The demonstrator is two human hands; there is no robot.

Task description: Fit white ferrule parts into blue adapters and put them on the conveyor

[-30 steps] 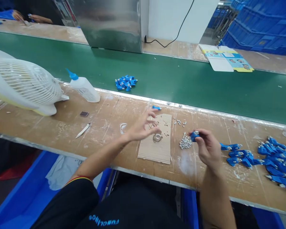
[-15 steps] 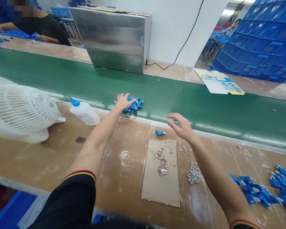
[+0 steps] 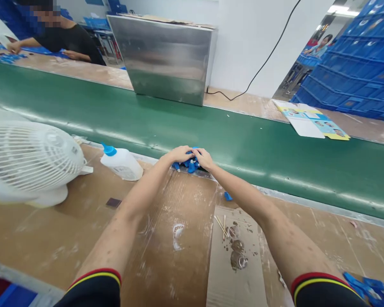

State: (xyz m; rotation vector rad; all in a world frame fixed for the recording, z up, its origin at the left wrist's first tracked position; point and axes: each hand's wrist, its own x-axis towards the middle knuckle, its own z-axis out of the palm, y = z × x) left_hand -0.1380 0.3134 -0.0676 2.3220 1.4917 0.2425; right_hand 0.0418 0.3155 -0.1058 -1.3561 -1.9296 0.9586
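Note:
At the near edge of the green conveyor belt (image 3: 259,145), a small heap of blue plastic pieces (image 3: 191,165) with whitish tips is gathered between both hands. My left hand (image 3: 180,154) curls over it from the left. From the right my right hand (image 3: 205,159) closes in, so that the fingertips of both meet above the heap. Some pieces show below the hands, over the belt's metal edge; those under the fingers are hidden. A single blue piece (image 3: 228,196) lies on the bench, partly behind my right forearm.
Left are a white fan (image 3: 35,160), a white bottle with blue spout (image 3: 123,164) and a dark square (image 3: 113,202). Cardboard (image 3: 233,281) holds cotton swabs (image 3: 220,226) and wet spots. More blue pieces (image 3: 371,290) lie bottom right. Across the belt, a person (image 3: 70,40) works beside a metal panel (image 3: 169,59).
My right hand has moved left to the heap, and my left hand has closed over it from an open spread. The blue heap has come nearer, onto the belt's edge. The view has shifted.

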